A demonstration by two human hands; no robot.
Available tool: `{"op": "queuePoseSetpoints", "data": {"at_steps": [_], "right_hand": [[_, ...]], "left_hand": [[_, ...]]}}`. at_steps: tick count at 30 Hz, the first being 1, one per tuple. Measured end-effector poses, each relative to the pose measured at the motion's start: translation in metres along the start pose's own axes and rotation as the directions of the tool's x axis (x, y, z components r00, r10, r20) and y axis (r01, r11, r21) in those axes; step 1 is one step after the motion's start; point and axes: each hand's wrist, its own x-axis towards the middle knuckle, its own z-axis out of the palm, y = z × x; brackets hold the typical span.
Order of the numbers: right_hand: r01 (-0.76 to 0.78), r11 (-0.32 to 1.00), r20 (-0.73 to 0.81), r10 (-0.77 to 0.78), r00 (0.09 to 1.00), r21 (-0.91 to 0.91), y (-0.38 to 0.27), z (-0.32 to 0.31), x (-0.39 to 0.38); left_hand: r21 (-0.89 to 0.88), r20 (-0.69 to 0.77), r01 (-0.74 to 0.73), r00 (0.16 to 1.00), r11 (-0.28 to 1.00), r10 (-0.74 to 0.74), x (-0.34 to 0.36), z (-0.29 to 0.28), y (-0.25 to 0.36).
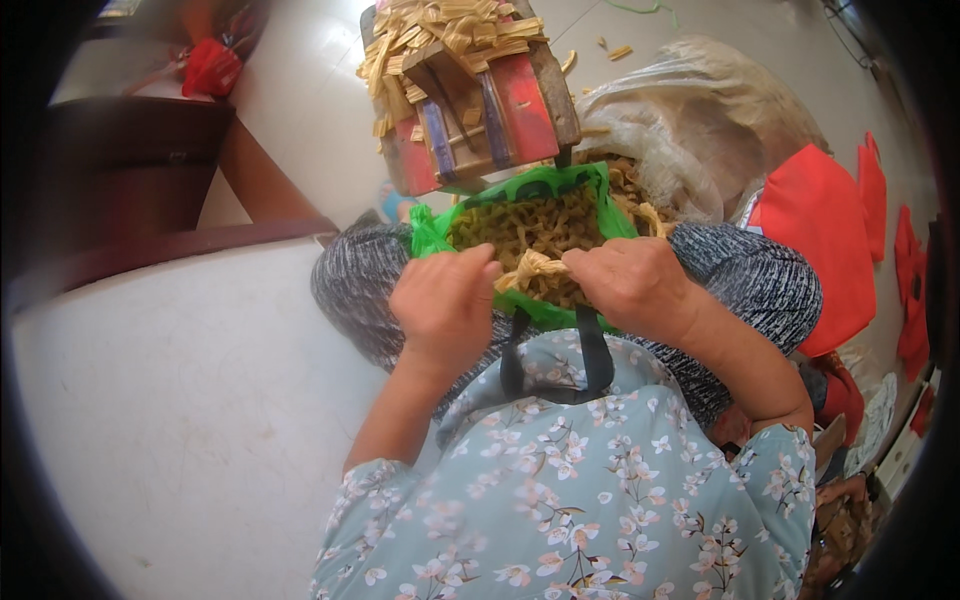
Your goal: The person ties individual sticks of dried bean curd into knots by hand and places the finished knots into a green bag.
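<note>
Between my two hands, a pale yellow flat strip (532, 270) is twisted into a loose knot. My left hand (445, 300) is closed on its left end, the fingertips curled out of sight. On the other end, my right hand (635, 285) pinches with thumb and forefinger. Both are held over an open green plastic bag (430, 236) between my knees. Many brownish knotted pieces (530, 228) fill the bag. Beyond it stands a stool with a red top (412, 165), heaped with loose yellow strips (480, 28) and carrying a wooden block (445, 85).
A large translucent sack (700, 120) slumps on the floor at the far right, with more knotted pieces beside it. Red cloth or bags (815, 245) lie right of my knee. On my left is a white tabletop (190, 400); a dark cabinet (120, 165) stands beyond it.
</note>
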Motion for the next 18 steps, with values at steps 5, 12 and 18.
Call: {"op": "queuePoseSetpoints", "data": {"at_steps": [5,12,18], "right_hand": [[0.016,1.0,-0.132,-0.013,0.991,0.023,-0.004,0.006,-0.002],[-0.13,0.955,-0.128,0.168,0.977,0.267,-0.023,0.022,-0.008],[-0.227,0.871,-0.007,0.255,0.967,0.435,-0.037,0.022,-0.017]], "left_hand": [[-0.419,0.14,0.363,0.931,0.832,-0.336,-0.008,0.019,0.006],[-0.791,0.455,0.593,0.735,0.151,-0.503,-0.017,0.035,-0.004],[-0.505,0.012,0.247,0.96,0.827,-0.279,-0.021,0.033,-0.001]]}}
